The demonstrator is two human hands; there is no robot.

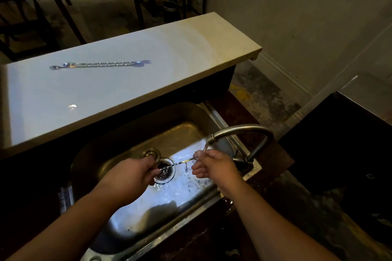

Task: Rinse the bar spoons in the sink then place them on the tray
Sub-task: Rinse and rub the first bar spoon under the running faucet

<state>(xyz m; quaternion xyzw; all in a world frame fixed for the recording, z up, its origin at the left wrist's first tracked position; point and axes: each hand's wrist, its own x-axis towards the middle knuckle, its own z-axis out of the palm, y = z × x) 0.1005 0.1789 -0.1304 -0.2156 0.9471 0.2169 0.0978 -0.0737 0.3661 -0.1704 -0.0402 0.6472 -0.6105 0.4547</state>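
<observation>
We've got the bar spoon (180,162) under the running faucet (239,129), left hand (135,172) gripping one end, right hand (214,165) pinching the other. Wet and slick, it could slip into the open drain (165,174) below.

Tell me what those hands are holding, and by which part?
A bar spoon, by its two ends: the left hand grips one end over the drain, the right hand pinches the other under the faucet. The twisted middle is bare.
</observation>
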